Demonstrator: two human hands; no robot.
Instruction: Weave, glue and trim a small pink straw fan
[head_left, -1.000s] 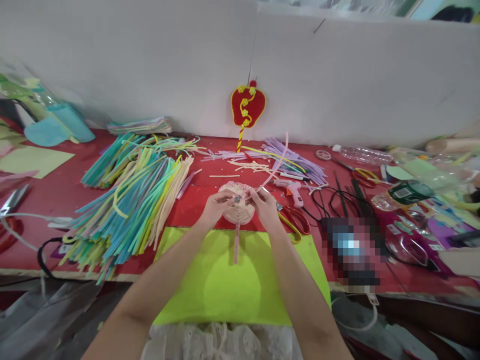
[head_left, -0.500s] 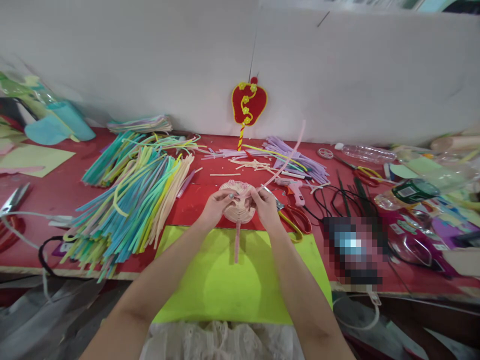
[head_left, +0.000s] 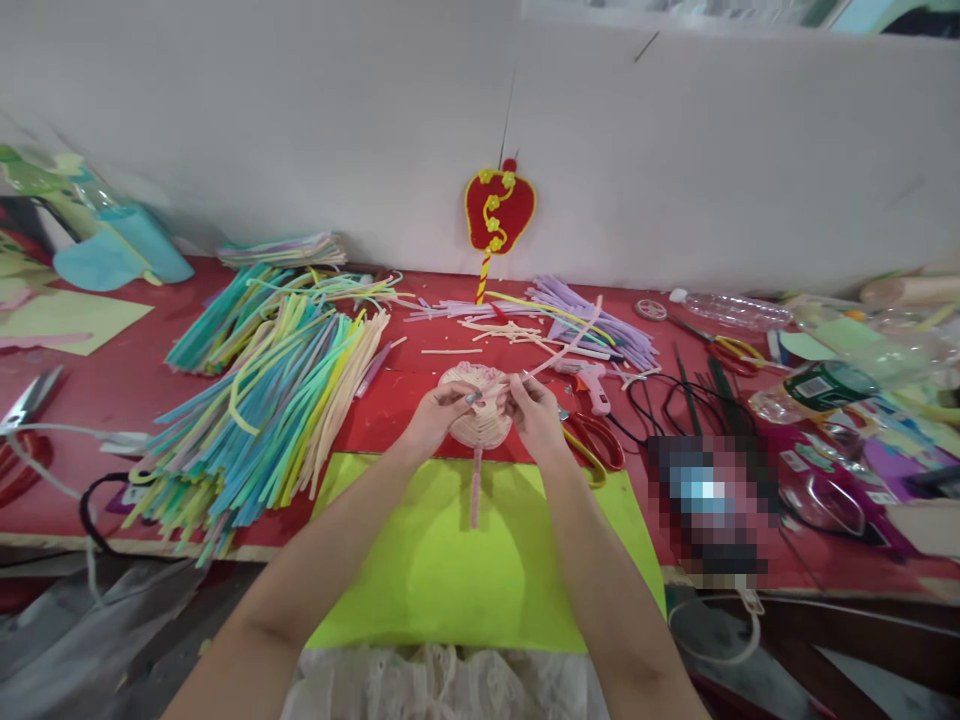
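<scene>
A cream fan point(head_left: 480, 428) made of coiled pipe cleaners, with small pink curls near its top, lies flat in front of me. Its pink wrapped handle point(head_left: 475, 490) points toward me over the yellow-green sheet point(head_left: 450, 570). Over the fan's face, my left hand point(head_left: 439, 412) is closed in a pinch at the near end of a pink pipe cleaner point(head_left: 574, 345). My right hand point(head_left: 536, 408) pinches the same strand a little further along, above the fan's right side. From there its free length slants up and to the right.
Bundles of coloured pipe cleaners point(head_left: 255, 400) lie left, purple ones point(head_left: 592, 320) at the back. Right of my hands are red-and-yellow scissors point(head_left: 596, 440), a pink glue gun point(head_left: 590, 383) and a pixelated device point(head_left: 709, 500). A red fan point(head_left: 501, 215) stands against the wall.
The free end of the pink pipe cleaner has dropped lower, and the strand now bends. Both hands stay over the fan, with small shifts of the fingers.
</scene>
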